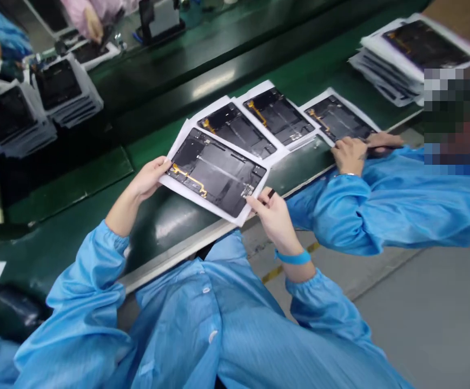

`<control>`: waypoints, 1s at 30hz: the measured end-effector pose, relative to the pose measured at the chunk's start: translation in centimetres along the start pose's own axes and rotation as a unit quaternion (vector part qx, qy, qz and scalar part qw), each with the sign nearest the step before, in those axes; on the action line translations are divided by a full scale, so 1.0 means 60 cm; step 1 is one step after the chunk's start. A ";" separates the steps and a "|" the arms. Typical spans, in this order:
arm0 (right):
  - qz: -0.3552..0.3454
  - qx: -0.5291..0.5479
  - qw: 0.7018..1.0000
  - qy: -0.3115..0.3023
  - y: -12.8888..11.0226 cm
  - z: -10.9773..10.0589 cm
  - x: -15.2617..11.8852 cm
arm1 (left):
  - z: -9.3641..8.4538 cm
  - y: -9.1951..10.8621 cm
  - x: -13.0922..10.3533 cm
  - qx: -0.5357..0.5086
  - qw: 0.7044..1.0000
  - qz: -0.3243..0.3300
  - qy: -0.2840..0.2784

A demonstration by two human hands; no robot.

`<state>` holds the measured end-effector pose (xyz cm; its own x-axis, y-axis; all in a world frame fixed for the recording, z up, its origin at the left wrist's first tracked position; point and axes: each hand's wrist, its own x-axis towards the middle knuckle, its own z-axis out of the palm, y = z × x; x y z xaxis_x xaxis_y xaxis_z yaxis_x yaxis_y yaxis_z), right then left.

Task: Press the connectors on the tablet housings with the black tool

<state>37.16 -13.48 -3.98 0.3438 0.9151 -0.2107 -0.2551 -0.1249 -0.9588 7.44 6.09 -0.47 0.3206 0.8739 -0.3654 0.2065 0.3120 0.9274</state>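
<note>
Between my two hands is a tablet back housing [222, 175], dark inside with an orange flex cable along one side, lying on a white sheet. My left hand [151, 177] pinches its left edge. At the lower right corner, my right hand [272, 213] grips it with thumb and fingers; a blue band circles that wrist. Just behind it lie a second housing [238, 129] and a third housing [279, 116], each on white sheets and overlapping one another on the green bench.
A co-worker's hands [350, 154] are at another housing [340, 119] on the right. Beyond stands a tall stack of housings [429, 43]. More stacks [58, 86] are at the far left, near other people's hands. The bench's pale front edge [178, 251] runs before me.
</note>
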 end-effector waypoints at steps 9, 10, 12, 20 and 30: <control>0.271 0.030 0.926 -0.261 0.156 0.248 -0.187 | -0.240 -0.070 -0.144 0.153 0.976 -0.129 0.083; 0.298 0.028 0.911 -0.285 0.161 0.257 -0.191 | -0.258 -0.079 -0.143 0.185 0.970 -0.138 0.079; 0.345 0.012 0.875 -0.340 0.157 0.258 -0.187 | -0.281 -0.094 -0.138 0.231 0.960 -0.141 0.072; -0.021 -0.262 0.886 -0.381 0.099 0.225 -0.051 | -0.181 -0.155 -0.231 0.343 0.916 0.031 0.205; -0.116 -0.350 0.772 -0.518 0.126 0.285 0.044 | -0.004 -0.272 -0.381 0.249 0.957 0.043 0.140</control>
<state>20.69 -5.48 -8.55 -0.6924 0.7143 -0.1013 0.3811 0.2428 -0.8921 -3.51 -18.90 -7.19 0.1096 0.9757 -0.1895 0.6274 0.0800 0.7746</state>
